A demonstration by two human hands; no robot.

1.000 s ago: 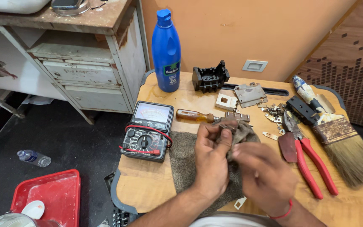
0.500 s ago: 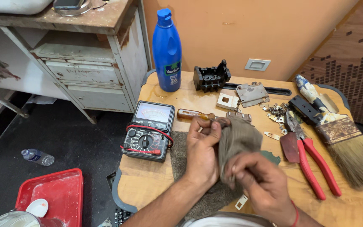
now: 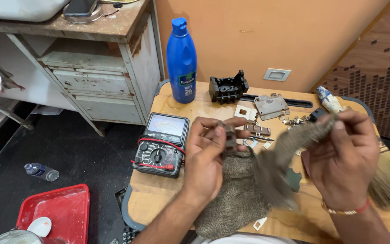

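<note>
Grey-brown cloth [image 3: 271, 162] is lifted by the right hand [image 3: 344, 158], whose fingers are pinched together on its upper end at about 2 o'clock from the table [image 3: 154, 199] centre; the lower part hangs and looks blurred. A second rough cloth [image 3: 235, 199] lies flat on the table near 6 o'clock. The left hand [image 3: 208, 153] is closed around a small dark metal part [image 3: 229, 135], thumb and forefinger clamped on it, just above the flat cloth.

At 9 o'clock from the left hand sits a multimeter [image 3: 161, 144] with red leads. A blue bottle [image 3: 182, 63] stands at 11 o'clock, and a black plastic housing [image 3: 228, 87] at 12 o'clock. Small metal plates [image 3: 271, 106] lie behind the hands. A brush [image 3: 387, 178] shows at 3 o'clock, partly hidden by the right hand. On the floor, at 8 o'clock, is a red tray [image 3: 59, 210].

The step in hand seems to be wiping the small part clean. I judge the next move would call for bringing cloth and part together, with a firm hold on the part so it does not slip, and slack cloth kept away from the loose pieces behind.
</note>
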